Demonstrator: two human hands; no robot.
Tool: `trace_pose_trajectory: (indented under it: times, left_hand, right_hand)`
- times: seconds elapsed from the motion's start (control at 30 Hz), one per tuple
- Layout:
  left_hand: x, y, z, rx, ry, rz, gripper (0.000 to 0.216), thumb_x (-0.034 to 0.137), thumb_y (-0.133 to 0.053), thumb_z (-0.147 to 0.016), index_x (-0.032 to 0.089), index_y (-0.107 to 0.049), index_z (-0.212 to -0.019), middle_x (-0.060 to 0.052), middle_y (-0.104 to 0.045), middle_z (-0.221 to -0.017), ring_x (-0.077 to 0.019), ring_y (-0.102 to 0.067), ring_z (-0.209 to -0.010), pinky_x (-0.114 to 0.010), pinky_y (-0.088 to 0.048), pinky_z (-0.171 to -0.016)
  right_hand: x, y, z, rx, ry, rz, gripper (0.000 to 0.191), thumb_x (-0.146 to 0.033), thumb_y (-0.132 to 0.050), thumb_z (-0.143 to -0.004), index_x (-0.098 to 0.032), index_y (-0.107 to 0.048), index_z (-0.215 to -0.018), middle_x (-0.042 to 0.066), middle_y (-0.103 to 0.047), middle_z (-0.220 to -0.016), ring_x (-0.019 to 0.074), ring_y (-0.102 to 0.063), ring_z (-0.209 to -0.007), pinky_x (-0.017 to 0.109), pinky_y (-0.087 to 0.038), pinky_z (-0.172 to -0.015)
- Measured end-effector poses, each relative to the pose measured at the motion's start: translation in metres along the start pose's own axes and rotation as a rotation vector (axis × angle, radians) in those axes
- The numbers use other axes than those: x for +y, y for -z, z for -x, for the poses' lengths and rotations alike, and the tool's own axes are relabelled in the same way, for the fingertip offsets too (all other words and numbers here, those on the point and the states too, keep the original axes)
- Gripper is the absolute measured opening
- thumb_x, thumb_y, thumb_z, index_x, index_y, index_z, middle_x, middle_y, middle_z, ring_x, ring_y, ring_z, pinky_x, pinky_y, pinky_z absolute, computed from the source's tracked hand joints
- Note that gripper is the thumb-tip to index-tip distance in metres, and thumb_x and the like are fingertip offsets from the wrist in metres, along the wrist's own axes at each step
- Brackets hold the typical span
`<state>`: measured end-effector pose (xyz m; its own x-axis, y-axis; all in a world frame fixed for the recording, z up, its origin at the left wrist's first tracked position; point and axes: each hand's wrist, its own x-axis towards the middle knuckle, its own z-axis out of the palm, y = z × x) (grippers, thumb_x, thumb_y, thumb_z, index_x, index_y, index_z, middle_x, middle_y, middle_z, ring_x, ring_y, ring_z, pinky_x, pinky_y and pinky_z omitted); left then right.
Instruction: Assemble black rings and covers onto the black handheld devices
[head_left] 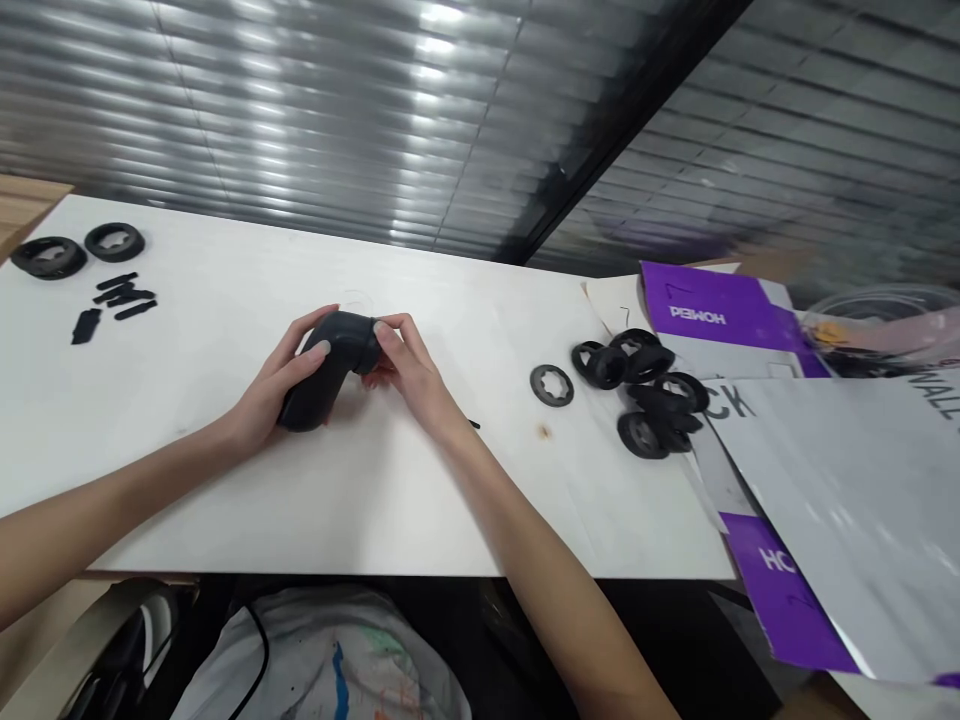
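Observation:
Above the middle of the white table, a bent black plastic part (322,375), like an elbow-shaped housing, is held between both hands. My left hand (283,372) wraps around its body, with the thumb lying on top. At its round right end, my right hand (405,365) grips the rim between thumb and fingers. Some right-hand fingers are hidden behind the part. To the right of my right hand, a flat dark ring with a notched, star-like opening (551,385) lies on the table. A small dark piece (474,424) shows beside my right forearm.
Several black rings (645,385) are heaped at the right. Two more rings (114,241) and several small black pieces (124,295) lie at far left. Purple-and-white packaging (694,308) and a large grey-white sheet (847,490) cover the right side. Slatted blinds (300,110) stand behind the table.

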<state>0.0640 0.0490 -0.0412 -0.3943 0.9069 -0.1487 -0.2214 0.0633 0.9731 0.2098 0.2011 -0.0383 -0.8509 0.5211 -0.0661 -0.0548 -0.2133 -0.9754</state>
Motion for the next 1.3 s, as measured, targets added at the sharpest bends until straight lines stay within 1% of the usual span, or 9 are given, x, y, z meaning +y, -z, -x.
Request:
trace_pose_trajectory:
  times: [0.27,0.47,0.67,0.8,0.9,1.0,1.1,1.2,1.3]
  left_hand:
    - [0.008,-0.002,-0.001,0.025,0.0,0.032,0.079,0.069,-0.076,-0.092,0.037,-0.05,-0.16,-0.007,-0.071,-0.107,-0.02,-0.065,-0.061,-0.029,-0.052,-0.047]
    - [0.011,-0.001,-0.001,-0.009,0.056,0.051,0.078,0.069,-0.073,-0.094,0.035,-0.046,-0.16,-0.004,-0.072,-0.095,-0.0214,-0.065,-0.055,-0.03,-0.05,-0.044]
    - [0.012,0.0,-0.004,-0.036,0.125,0.114,0.075,0.07,-0.065,-0.097,0.031,-0.044,-0.159,-0.003,-0.066,-0.072,-0.0226,-0.059,-0.046,-0.026,-0.03,-0.034]
    - [0.012,-0.005,0.0,-0.038,0.058,0.07,0.076,0.067,-0.071,-0.097,0.034,-0.044,-0.159,-0.002,-0.068,-0.077,-0.0219,-0.063,-0.051,-0.026,-0.038,-0.039]
    - [0.011,-0.009,0.006,-0.028,0.024,0.031,0.083,0.062,-0.079,-0.095,0.036,-0.04,-0.163,-0.002,-0.07,-0.083,-0.0222,-0.067,-0.056,-0.028,-0.049,-0.046]
    - [0.011,-0.009,0.009,-0.043,0.026,0.023,0.089,0.062,-0.081,-0.094,0.037,-0.035,-0.166,-0.002,-0.07,-0.087,-0.023,-0.069,-0.059,-0.029,-0.052,-0.049]
    - [0.013,-0.008,0.007,-0.084,0.029,-0.013,0.094,0.064,-0.081,-0.093,0.036,-0.03,-0.167,-0.002,-0.069,-0.083,-0.0255,-0.071,-0.059,-0.029,-0.051,-0.046]
    - [0.015,-0.007,0.002,-0.144,0.044,-0.01,0.099,0.055,-0.089,-0.087,0.035,-0.029,-0.164,-0.002,-0.071,-0.089,-0.0272,-0.074,-0.064,-0.03,-0.054,-0.047]
    - [0.014,-0.005,-0.004,-0.144,0.09,0.067,0.089,0.045,-0.094,-0.08,0.03,-0.042,-0.15,-0.003,-0.071,-0.093,-0.0266,-0.074,-0.065,-0.03,-0.053,-0.044]
  right_hand:
    - [-0.002,0.003,0.003,-0.053,0.082,0.13,0.044,-0.063,-0.068,-0.102,-0.03,-0.05,-0.126,-0.002,-0.067,-0.099,0.0182,-0.067,-0.088,0.039,-0.055,-0.094]
    - [0.004,0.003,0.001,-0.01,0.093,0.244,0.047,-0.072,-0.058,-0.105,-0.031,-0.048,-0.126,-0.003,-0.065,-0.092,0.0204,-0.069,-0.084,0.04,-0.054,-0.085]
    - [0.005,0.002,0.0,-0.038,0.111,0.244,0.051,-0.063,-0.07,-0.101,-0.034,-0.047,-0.137,-0.005,-0.058,-0.089,0.0202,-0.067,-0.08,0.041,-0.054,-0.084]
    - [0.006,-0.001,0.001,-0.002,0.105,0.2,0.053,-0.069,-0.067,-0.1,-0.031,-0.049,-0.132,-0.006,-0.057,-0.083,0.0181,-0.06,-0.074,0.036,-0.049,-0.074]
    - [0.005,-0.003,0.003,-0.015,0.065,0.098,0.052,-0.069,-0.065,-0.1,-0.029,-0.049,-0.128,-0.006,-0.059,-0.082,0.0159,-0.057,-0.071,0.034,-0.046,-0.071]
    - [0.001,-0.003,0.006,-0.022,0.041,0.063,0.055,-0.07,-0.068,-0.097,-0.028,-0.048,-0.126,-0.006,-0.058,-0.081,0.015,-0.056,-0.07,0.032,-0.045,-0.07]
    - [-0.003,-0.002,0.008,-0.022,0.03,0.106,0.056,-0.072,-0.07,-0.096,-0.028,-0.049,-0.125,-0.007,-0.057,-0.079,0.0156,-0.056,-0.07,0.033,-0.045,-0.07]
    - [-0.011,0.002,0.008,-0.007,0.055,0.21,0.056,-0.074,-0.07,-0.095,-0.029,-0.051,-0.125,-0.007,-0.057,-0.077,0.017,-0.058,-0.071,0.034,-0.047,-0.072]
    - [-0.023,0.014,0.005,0.045,0.142,0.302,0.06,-0.078,-0.073,-0.09,-0.029,-0.057,-0.121,-0.005,-0.062,-0.077,0.018,-0.06,-0.069,0.036,-0.049,-0.071]
